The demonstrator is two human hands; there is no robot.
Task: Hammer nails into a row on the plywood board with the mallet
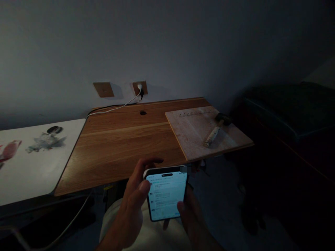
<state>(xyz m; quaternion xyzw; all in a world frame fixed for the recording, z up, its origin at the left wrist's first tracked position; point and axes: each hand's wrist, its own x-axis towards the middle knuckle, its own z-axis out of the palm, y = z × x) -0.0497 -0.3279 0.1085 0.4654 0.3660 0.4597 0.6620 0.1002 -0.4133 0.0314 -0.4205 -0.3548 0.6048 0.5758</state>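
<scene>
A lit smartphone is held upright in front of me, below the desk's front edge. My left hand wraps its left side, fingers curled behind the top and the thumb resting on the screen edge. My right hand grips the lower right side, with its thumb on the screen near the bottom corner. The room is dim.
A wooden desk stands ahead, with a pale plywood board overhanging its right corner and a hammer lying on it. A white cable runs to a wall socket. A white table with small items is at left; dark furniture is at right.
</scene>
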